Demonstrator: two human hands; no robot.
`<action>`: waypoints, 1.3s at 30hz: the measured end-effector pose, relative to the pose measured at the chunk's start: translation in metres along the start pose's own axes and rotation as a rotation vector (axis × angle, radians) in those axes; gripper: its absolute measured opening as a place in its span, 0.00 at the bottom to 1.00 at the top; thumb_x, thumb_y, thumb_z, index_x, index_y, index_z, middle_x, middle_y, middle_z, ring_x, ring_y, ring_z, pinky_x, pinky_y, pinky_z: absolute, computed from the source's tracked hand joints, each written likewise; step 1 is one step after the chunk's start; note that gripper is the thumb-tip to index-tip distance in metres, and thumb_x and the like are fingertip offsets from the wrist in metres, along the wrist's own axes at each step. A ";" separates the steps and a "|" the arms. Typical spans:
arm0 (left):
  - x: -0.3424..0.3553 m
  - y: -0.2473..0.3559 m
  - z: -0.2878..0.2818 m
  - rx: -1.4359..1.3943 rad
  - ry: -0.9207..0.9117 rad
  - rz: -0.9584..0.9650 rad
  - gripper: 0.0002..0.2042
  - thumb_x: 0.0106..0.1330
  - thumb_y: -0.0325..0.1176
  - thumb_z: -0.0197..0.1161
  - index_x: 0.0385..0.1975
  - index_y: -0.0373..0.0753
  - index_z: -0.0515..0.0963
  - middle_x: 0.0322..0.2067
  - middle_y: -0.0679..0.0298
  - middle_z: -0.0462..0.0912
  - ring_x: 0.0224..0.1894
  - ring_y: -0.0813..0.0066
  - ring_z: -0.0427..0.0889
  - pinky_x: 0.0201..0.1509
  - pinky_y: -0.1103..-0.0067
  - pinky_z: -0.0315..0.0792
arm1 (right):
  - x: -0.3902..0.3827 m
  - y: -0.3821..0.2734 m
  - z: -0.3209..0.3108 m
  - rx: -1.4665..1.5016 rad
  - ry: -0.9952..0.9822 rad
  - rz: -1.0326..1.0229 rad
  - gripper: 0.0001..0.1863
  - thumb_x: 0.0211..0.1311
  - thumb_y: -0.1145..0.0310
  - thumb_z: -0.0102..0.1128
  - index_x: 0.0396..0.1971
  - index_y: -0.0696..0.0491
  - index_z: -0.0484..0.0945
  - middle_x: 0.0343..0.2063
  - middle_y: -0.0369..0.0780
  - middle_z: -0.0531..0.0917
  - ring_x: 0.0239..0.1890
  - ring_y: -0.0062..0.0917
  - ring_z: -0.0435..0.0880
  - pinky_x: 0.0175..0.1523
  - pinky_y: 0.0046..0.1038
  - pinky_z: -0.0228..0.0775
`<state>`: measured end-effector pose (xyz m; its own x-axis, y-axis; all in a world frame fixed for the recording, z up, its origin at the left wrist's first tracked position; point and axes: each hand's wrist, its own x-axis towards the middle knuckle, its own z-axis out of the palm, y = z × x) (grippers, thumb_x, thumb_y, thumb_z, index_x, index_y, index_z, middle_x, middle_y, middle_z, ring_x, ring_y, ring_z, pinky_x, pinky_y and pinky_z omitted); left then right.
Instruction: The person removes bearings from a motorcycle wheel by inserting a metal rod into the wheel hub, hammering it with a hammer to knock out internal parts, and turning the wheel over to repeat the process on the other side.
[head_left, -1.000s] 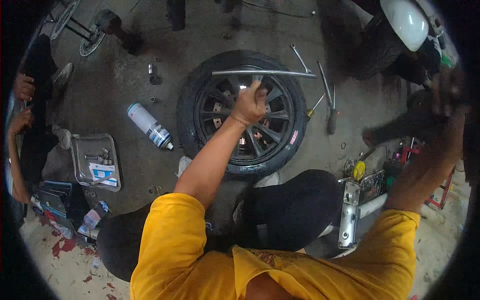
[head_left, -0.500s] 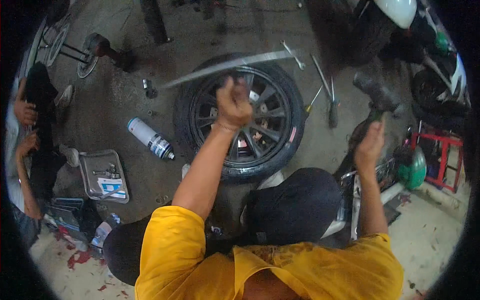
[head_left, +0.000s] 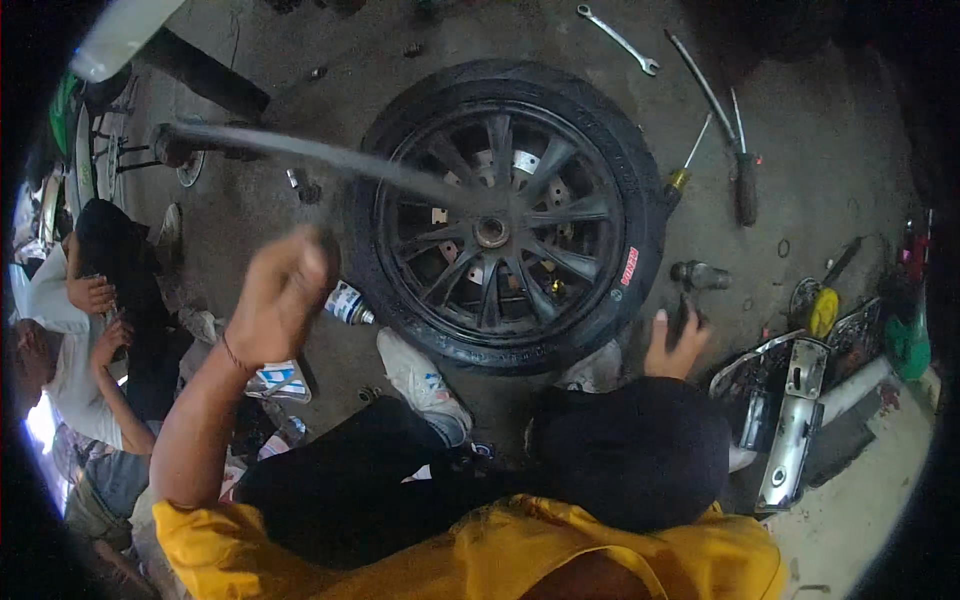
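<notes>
A black tyre (head_left: 633, 170) on a dark multi-spoke wheel lies flat on the floor before me, its round hub (head_left: 491, 233) in the middle. My left hand (head_left: 272, 300) is raised left of the tyre, closed and blurred; what it holds, if anything, I cannot make out. A long pale bar (head_left: 330, 158), smeared by motion, slants over the wheel's left side, beyond that hand. Low at the tyre's right, my right hand (head_left: 675, 345) has its fingers apart. The hammer (head_left: 702, 275) is down just beyond those fingertips, its handle mostly hidden.
A spanner (head_left: 618, 40), a curved lever (head_left: 700, 75) and screwdrivers lie at the far right. A spray can (head_left: 348, 303) is partly behind my left hand. My shoe (head_left: 420, 385) touches the tyre's near side. A person (head_left: 100, 310) sits at the left; metal vehicle parts (head_left: 790, 450) stand lower right.
My left hand has swung left and nearer, away from the wheel, and the bar has shifted left. My right hand has come down and opened off the hammer. The view has turned.
</notes>
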<state>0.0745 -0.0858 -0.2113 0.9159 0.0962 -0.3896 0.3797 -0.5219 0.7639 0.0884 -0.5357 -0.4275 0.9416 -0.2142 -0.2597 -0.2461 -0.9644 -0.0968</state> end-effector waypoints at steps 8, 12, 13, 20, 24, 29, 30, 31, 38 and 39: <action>-0.037 -0.083 0.027 0.429 -0.357 -0.043 0.23 0.52 0.48 0.74 0.24 0.35 0.70 0.17 0.57 0.72 0.19 0.64 0.71 0.23 0.68 0.65 | -0.002 -0.024 0.021 1.517 -0.629 0.193 0.43 0.60 0.53 0.59 0.67 0.61 0.51 0.60 0.48 0.66 0.61 0.36 0.67 0.66 0.34 0.55; -0.046 -0.120 0.048 0.421 -0.245 0.106 0.31 0.40 0.48 0.81 0.38 0.32 0.78 0.36 0.52 0.78 0.33 0.56 0.80 0.39 0.70 0.76 | -0.004 -0.048 -0.002 1.399 -0.582 0.323 0.51 0.55 0.50 0.63 0.67 0.68 0.48 0.61 0.54 0.65 0.63 0.37 0.66 0.67 0.32 0.54; -0.050 -0.129 0.053 0.414 -0.258 0.113 0.31 0.40 0.48 0.81 0.38 0.32 0.78 0.36 0.52 0.78 0.33 0.56 0.80 0.39 0.70 0.76 | -0.009 -0.052 -0.016 1.393 -0.571 0.335 0.51 0.55 0.50 0.63 0.67 0.68 0.48 0.61 0.54 0.65 0.63 0.37 0.66 0.67 0.32 0.54; -0.060 -0.118 0.049 0.648 -0.161 0.412 0.41 0.35 0.52 0.81 0.49 0.33 0.73 0.51 0.50 0.74 0.47 0.49 0.80 0.49 0.64 0.77 | 0.014 -0.112 -0.126 1.305 -0.766 0.317 0.45 0.54 0.42 0.61 0.61 0.64 0.62 0.56 0.52 0.72 0.59 0.38 0.71 0.65 0.36 0.58; -0.050 -0.088 0.049 0.810 -0.010 0.569 0.45 0.32 0.58 0.79 0.49 0.33 0.72 0.50 0.51 0.76 0.46 0.50 0.81 0.46 0.64 0.77 | 0.027 -0.142 -0.170 1.212 -0.794 0.155 0.40 0.55 0.35 0.56 0.58 0.52 0.70 0.54 0.46 0.76 0.57 0.39 0.73 0.61 0.48 0.61; -0.011 -0.055 -0.006 0.740 0.054 0.701 0.52 0.28 0.68 0.75 0.52 0.32 0.72 0.45 0.49 0.81 0.44 0.52 0.83 0.46 0.66 0.77 | 0.071 -0.140 -0.200 1.298 -0.871 0.012 0.34 0.62 0.42 0.54 0.56 0.56 0.71 0.53 0.47 0.76 0.55 0.37 0.74 0.60 0.38 0.63; -0.002 -0.045 -0.022 0.770 0.132 0.899 0.54 0.26 0.66 0.78 0.52 0.30 0.72 0.44 0.49 0.81 0.45 0.51 0.83 0.47 0.67 0.76 | 0.073 -0.152 -0.219 1.276 -0.844 -0.063 0.37 0.65 0.41 0.50 0.59 0.59 0.68 0.57 0.49 0.71 0.56 0.40 0.71 0.64 0.38 0.58; 0.002 -0.038 -0.037 0.683 0.166 0.940 0.55 0.27 0.66 0.78 0.53 0.28 0.71 0.44 0.48 0.81 0.45 0.52 0.83 0.49 0.68 0.76 | 0.041 -0.162 -0.245 1.192 -0.706 -0.374 0.36 0.65 0.43 0.52 0.60 0.58 0.65 0.53 0.49 0.73 0.54 0.39 0.72 0.60 0.38 0.63; 0.049 -0.004 -0.046 0.619 0.353 0.851 0.49 0.41 0.63 0.70 0.55 0.25 0.68 0.49 0.44 0.77 0.51 0.54 0.79 0.57 0.69 0.71 | 0.130 -0.117 -0.136 0.795 0.369 -0.956 0.64 0.33 0.38 0.77 0.69 0.49 0.51 0.62 0.52 0.59 0.63 0.46 0.63 0.63 0.46 0.64; 0.050 -0.002 -0.040 0.713 0.397 0.885 0.50 0.42 0.62 0.70 0.57 0.24 0.66 0.52 0.44 0.75 0.55 0.55 0.76 0.60 0.69 0.68 | 0.155 -0.110 -0.128 0.721 0.532 -0.956 0.69 0.23 0.36 0.80 0.69 0.46 0.52 0.65 0.51 0.56 0.65 0.46 0.61 0.66 0.50 0.59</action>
<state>0.1246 -0.0463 -0.2119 0.8465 -0.3434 0.4069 -0.4433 -0.8778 0.1813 0.2909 -0.4829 -0.3347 0.7454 0.3098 0.5903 0.6551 -0.5041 -0.5628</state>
